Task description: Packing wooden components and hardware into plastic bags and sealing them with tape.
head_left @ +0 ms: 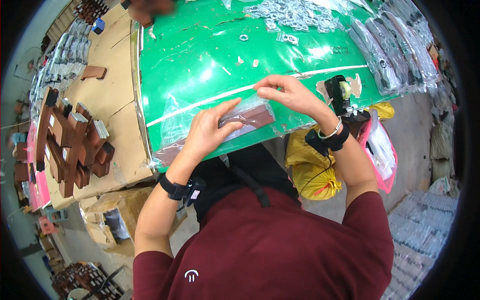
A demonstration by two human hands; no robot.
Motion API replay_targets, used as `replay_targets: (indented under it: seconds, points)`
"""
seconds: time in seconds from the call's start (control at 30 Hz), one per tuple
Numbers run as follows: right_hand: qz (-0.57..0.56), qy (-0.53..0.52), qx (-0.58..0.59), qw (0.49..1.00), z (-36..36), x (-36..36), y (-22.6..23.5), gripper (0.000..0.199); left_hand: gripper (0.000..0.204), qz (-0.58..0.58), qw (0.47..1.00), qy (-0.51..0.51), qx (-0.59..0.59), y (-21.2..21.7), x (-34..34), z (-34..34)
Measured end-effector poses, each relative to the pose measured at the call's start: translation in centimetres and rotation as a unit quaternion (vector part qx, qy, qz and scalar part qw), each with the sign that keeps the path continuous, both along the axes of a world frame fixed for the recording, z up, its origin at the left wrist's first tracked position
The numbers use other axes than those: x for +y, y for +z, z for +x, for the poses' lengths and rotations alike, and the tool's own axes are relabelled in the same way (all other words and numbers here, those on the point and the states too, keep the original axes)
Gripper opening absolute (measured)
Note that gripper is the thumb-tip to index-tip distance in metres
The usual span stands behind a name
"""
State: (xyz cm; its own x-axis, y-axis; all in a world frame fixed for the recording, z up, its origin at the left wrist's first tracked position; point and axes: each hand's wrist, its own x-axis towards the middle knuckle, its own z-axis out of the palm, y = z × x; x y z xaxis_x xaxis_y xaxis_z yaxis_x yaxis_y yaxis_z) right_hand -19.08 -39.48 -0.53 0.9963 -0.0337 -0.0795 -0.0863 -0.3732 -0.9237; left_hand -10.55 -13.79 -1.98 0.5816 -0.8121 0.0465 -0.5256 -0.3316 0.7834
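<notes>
A brown bar-shaped piece [257,116] lies in a clear plastic bag [175,122] along the near edge of the green tabletop. My left hand [206,130] rests over the middle of the bag, thumb and fingers stretched apart against the film. At the bag's right end my right hand [290,95] is closed, thumb and forefinger pinched together at the film's upper edge. The film's exact place between those fingertips is hard to make out. Part of the brown piece is hidden under my left hand and wrist.
A black tape dispenser [340,95] stands right of my right hand. Wrapped packs [395,50] and small bagged metal parts [295,15] lie at the far side. Brown pieces [75,140] are stacked on cardboard to the left. Below the edge are a yellow sack [312,170] and pink basket [387,180].
</notes>
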Motion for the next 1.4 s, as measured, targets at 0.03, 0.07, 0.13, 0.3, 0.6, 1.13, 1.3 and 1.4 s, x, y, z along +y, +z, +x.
replay_targets:
  seconds: [0.03, 0.07, 0.13, 0.3, 0.6, 1.13, 1.3, 1.4]
  points:
    - [-0.051, 0.02, -0.012, 0.998, 0.2, -0.2, -0.5, 0.04, 0.059, -0.018, 1.0, -0.005, -0.022, -0.2, 0.1, -0.1]
    - [-0.051, 0.021, -0.011, 0.998, 0.4, -0.5, -0.4, 0.04, 0.059, -0.035, 0.998, -0.011, -0.044, -0.3, 0.1, -0.1]
    - [-0.075, 0.109, 0.008, 0.991, 0.9, -1.1, -0.1, 0.03, 0.059, -0.014, 0.999, -0.002, -0.035, 0.2, 0.0, -0.3]
    - [-0.125, 0.167, -0.067, 0.976, 2.4, -1.3, 0.3, 0.024, 0.059, -0.043, 0.998, 0.0, -0.05, -0.5, 0.1, -0.4]
    - [-0.267, 0.103, -0.223, 0.932, 0.3, -0.3, -0.1, 0.008, 0.042, -0.028, 1.0, 0.004, 0.008, 0.4, -0.2, -0.7]
    - [-0.338, 0.145, -0.224, 0.903, -2.3, 1.2, -0.1, 0.066, 0.029, -0.026, 0.999, 0.029, -0.026, -0.2, -0.5, -0.6]
    - [-0.337, 0.11, -0.269, 0.896, -2.5, 1.7, 0.4, 0.061, 0.03, -0.078, 0.997, 0.006, -0.015, 0.1, -0.9, 0.4]
    - [-0.338, 0.11, -0.283, 0.891, -2.5, 1.5, -0.5, 0.061, 0.05, -0.002, 1.0, -0.015, -0.001, -0.2, -1.1, 0.9]
